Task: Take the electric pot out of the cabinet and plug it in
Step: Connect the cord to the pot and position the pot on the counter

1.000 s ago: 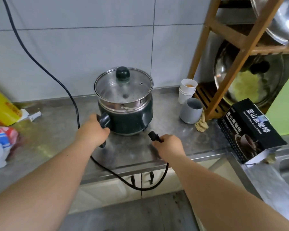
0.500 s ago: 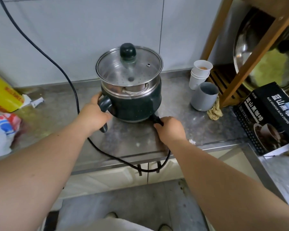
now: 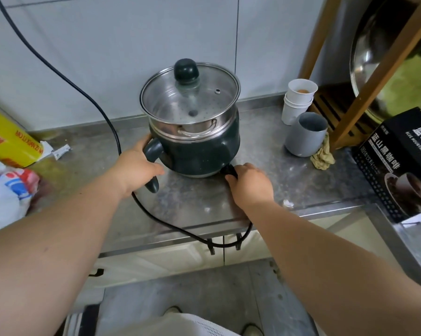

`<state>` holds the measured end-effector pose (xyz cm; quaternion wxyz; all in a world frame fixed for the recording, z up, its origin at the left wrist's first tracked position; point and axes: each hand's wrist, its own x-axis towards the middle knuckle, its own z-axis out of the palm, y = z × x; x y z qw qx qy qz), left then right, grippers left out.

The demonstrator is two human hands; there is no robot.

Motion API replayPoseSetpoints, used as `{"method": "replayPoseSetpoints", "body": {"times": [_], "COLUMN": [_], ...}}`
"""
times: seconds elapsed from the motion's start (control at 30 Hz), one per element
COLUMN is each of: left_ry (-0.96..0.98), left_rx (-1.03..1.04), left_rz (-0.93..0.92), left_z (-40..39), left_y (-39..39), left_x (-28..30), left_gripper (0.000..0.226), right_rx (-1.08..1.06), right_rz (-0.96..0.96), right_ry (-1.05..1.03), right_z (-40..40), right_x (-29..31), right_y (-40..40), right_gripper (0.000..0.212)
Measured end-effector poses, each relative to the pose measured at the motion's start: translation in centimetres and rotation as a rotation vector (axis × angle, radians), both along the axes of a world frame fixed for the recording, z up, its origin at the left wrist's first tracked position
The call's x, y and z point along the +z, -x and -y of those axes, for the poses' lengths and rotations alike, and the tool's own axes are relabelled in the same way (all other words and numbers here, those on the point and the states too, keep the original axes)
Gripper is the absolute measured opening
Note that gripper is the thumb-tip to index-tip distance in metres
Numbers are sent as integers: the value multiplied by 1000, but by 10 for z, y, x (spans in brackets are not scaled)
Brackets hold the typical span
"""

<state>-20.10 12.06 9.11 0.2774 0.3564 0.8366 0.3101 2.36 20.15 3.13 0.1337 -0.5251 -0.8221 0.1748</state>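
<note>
A dark green electric pot (image 3: 199, 151) with a steel steamer insert and a glass lid (image 3: 190, 93) stands on the steel counter (image 3: 204, 204). My left hand (image 3: 136, 166) grips the pot's dark handle (image 3: 152, 154) on its left side. My right hand (image 3: 249, 181) holds the black connector (image 3: 230, 171) of the power cord against the pot's lower right base. The black cord (image 3: 170, 225) loops off the counter's front edge, runs under my left hand and climbs the tiled wall to the upper left.
Right of the pot stand stacked white paper cups (image 3: 298, 98), a grey cup (image 3: 306, 134), a crumpled rag (image 3: 323, 156), a black coffee box (image 3: 398, 161) and a wooden rack (image 3: 364, 76) with steel pans. A yellow box (image 3: 8, 141) and a plastic bag (image 3: 5, 192) lie left. Cabinet doors (image 3: 170, 260) below.
My right hand has carried the cord's connector from in front of the pot up to its lower right base. The view has tilted downward. My left hand stays on the handle.
</note>
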Motion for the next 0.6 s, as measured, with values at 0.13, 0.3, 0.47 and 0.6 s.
{"method": "replayPoseSetpoints", "body": {"times": [0.13,0.3,0.47,0.6], "left_ry": [40,62,53,59], "left_rx": [-30,-43,-44,-67], "left_rz": [-19,29,33,52], "left_z": [-1,-3,-3,-2], "left_y": [5,12,14,16], "left_x": [4,2,0,-1], "left_gripper": [86,83,79,81], "right_rx": [35,-20,-22,-28], "right_rz": [14,-7,24,60], "right_ry": [-27,-29,-7,-9], "right_z": [-4,2,-1,1], "right_x": [1,-2,-1,0], "right_y": [-1,9,11,15], "right_gripper": [32,31,31,32]}}
